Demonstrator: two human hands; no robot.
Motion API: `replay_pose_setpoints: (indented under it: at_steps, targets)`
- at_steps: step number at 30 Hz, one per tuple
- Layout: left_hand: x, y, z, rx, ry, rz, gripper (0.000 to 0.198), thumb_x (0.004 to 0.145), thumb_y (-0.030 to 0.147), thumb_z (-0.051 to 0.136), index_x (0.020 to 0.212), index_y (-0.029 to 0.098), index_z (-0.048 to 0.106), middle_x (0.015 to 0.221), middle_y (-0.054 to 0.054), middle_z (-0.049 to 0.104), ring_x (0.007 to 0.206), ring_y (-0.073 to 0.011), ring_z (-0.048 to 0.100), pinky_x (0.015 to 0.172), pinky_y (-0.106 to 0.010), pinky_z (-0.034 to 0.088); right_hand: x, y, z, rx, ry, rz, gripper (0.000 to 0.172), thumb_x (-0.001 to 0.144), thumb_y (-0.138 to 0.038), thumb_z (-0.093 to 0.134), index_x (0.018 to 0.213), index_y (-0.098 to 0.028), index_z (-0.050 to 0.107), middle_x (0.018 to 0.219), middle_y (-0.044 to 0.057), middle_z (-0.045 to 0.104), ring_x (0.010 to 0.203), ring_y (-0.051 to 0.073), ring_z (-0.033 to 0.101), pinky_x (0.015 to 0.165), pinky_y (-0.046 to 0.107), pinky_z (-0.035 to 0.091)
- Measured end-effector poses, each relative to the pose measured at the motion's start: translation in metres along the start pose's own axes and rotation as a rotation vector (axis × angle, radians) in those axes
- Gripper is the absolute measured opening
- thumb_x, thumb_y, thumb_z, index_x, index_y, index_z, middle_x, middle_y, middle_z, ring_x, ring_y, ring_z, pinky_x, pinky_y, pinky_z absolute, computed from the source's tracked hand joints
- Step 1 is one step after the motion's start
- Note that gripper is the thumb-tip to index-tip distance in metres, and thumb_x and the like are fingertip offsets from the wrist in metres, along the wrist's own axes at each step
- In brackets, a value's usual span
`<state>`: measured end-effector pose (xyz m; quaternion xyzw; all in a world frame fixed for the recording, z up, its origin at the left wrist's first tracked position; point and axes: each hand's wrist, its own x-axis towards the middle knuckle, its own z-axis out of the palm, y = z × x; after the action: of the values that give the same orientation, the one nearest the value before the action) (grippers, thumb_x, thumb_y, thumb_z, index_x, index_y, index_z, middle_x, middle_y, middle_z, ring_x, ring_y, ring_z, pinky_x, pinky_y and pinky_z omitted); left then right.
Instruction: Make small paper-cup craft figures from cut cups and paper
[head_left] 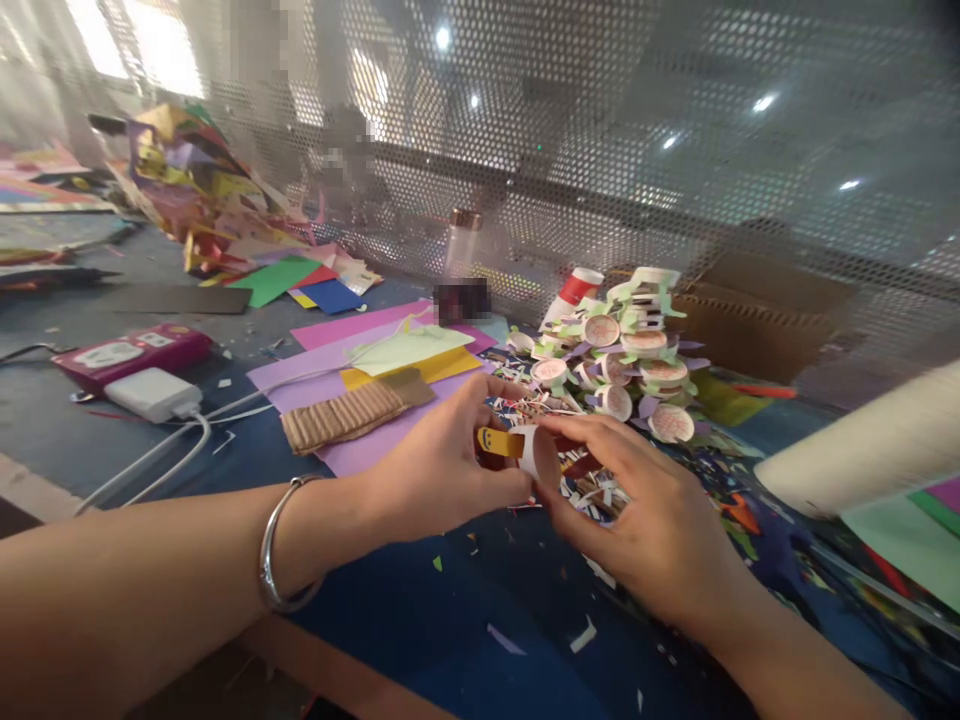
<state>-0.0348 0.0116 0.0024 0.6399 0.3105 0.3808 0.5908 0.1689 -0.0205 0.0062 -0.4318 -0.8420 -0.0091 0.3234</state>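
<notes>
My left hand (442,462) and my right hand (637,510) meet over the blue table (420,610), both pinched on a small paper craft piece (517,445) with a yellow strip and a white curled part. A silver bangle sits on my left wrist. Just behind the hands lies a pile of finished round paper ornaments (615,365) with white, green and lilac parts.
Coloured paper sheets (375,370) and a corrugated cardboard strip (349,415) lie left of the hands. A pink power strip (131,352) and white charger (154,393) sit further left. A cardboard box (757,320), a glue bottle (574,290) and a perforated screen stand behind. Paper scraps litter the table.
</notes>
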Motion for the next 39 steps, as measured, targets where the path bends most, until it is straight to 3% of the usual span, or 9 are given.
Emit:
replay_pose_setpoints:
  at_steps: [8, 17, 21, 30, 34, 39]
  targets:
    - [-0.001, 0.0, 0.002, -0.023, 0.008, 0.053, 0.05, 0.079, 0.013, 0.066, 0.123, 0.02, 0.044, 0.087, 0.001, 0.063, 0.069, -0.0144, 0.066, 0.059, -0.026, 0.048, -0.002, -0.001, 0.0, -0.005, 0.002, 0.008, 0.038, 0.093, -0.026, 0.064, 0.13, -0.015, 0.062, 0.125, 0.013, 0.069, 0.114, 0.028, 0.068, 0.101, 0.047, 0.056]
    - [-0.002, -0.004, -0.001, 0.185, -0.042, 0.05, 0.051, 0.081, 0.018, 0.065, 0.129, 0.022, 0.045, 0.089, 0.0, 0.065, 0.064, -0.0119, 0.06, 0.053, -0.023, 0.044, -0.001, -0.002, 0.002, -0.03, 0.016, -0.012, 0.036, 0.094, -0.03, 0.065, 0.125, -0.011, 0.065, 0.122, 0.015, 0.071, 0.111, 0.028, 0.07, 0.099, 0.046, 0.058]
    - [-0.001, -0.007, 0.0, 0.165, -0.009, 0.074, 0.046, 0.083, 0.017, 0.062, 0.126, 0.023, 0.046, 0.088, 0.001, 0.065, 0.067, -0.0134, 0.062, 0.054, -0.024, 0.043, -0.001, -0.002, 0.0, -0.013, 0.017, 0.0, 0.038, 0.094, -0.028, 0.066, 0.127, -0.01, 0.065, 0.123, 0.015, 0.07, 0.108, 0.027, 0.071, 0.097, 0.045, 0.059]
    - [-0.002, -0.008, 0.004, -0.026, 0.05, 0.041, 0.058, 0.077, 0.012, 0.065, 0.129, 0.025, 0.043, 0.082, 0.006, 0.057, 0.061, -0.0088, 0.053, 0.053, -0.023, 0.039, -0.001, -0.005, 0.001, -0.007, 0.042, -0.006, 0.035, 0.093, -0.026, 0.066, 0.125, -0.011, 0.065, 0.12, 0.014, 0.071, 0.111, 0.027, 0.07, 0.099, 0.044, 0.058]
    - [-0.005, -0.006, 0.005, -0.002, 0.046, 0.013, 0.062, 0.078, 0.013, 0.065, 0.133, 0.029, 0.041, 0.082, 0.006, 0.057, 0.059, -0.0088, 0.053, 0.051, -0.023, 0.038, 0.0, -0.006, 0.001, -0.002, 0.056, -0.001, 0.037, 0.092, -0.026, 0.067, 0.126, -0.011, 0.065, 0.119, 0.014, 0.071, 0.111, 0.026, 0.07, 0.097, 0.042, 0.059]
    - [-0.011, -0.001, 0.008, 0.128, 0.081, 0.081, 0.061, 0.078, 0.012, 0.064, 0.132, 0.028, 0.041, 0.083, 0.005, 0.055, 0.06, -0.0096, 0.057, 0.05, -0.022, 0.041, 0.0, -0.01, 0.0, -0.033, 0.081, -0.033, 0.036, 0.093, -0.025, 0.065, 0.123, -0.007, 0.065, 0.118, 0.017, 0.072, 0.11, 0.026, 0.071, 0.097, 0.042, 0.059]
